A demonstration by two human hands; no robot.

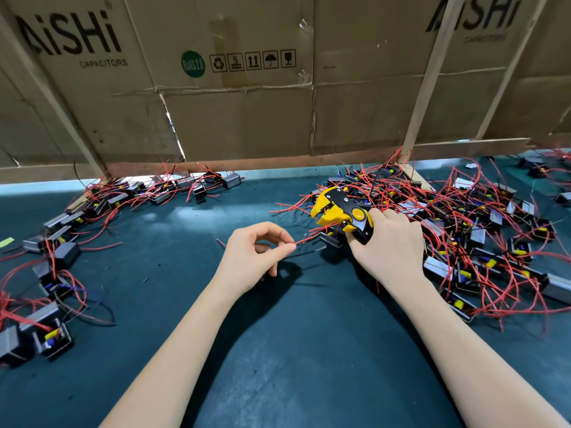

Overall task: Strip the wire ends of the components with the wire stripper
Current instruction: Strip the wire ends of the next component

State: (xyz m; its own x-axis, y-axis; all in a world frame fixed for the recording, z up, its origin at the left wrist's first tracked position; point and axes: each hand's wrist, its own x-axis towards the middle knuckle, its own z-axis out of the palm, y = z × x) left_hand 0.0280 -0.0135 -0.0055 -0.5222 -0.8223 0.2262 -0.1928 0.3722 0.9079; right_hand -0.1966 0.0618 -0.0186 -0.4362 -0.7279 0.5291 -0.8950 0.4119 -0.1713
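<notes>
My right hand (390,247) grips the handles of a yellow and black wire stripper (341,213), whose jaws point left and stand apart with nothing in them. My left hand (255,257) pinches the end of a red wire (306,240) between thumb and forefinger. That wire runs right to a small black component (330,239) lying just below the stripper's jaws. A thin black wire (309,252) trails from the same component across the mat.
A large pile of black components with red wires (469,236) covers the right side of the dark green mat (278,350). A looser group of such components (61,242) lies along the left. Cardboard walls (241,118) on wooden battens close off the back.
</notes>
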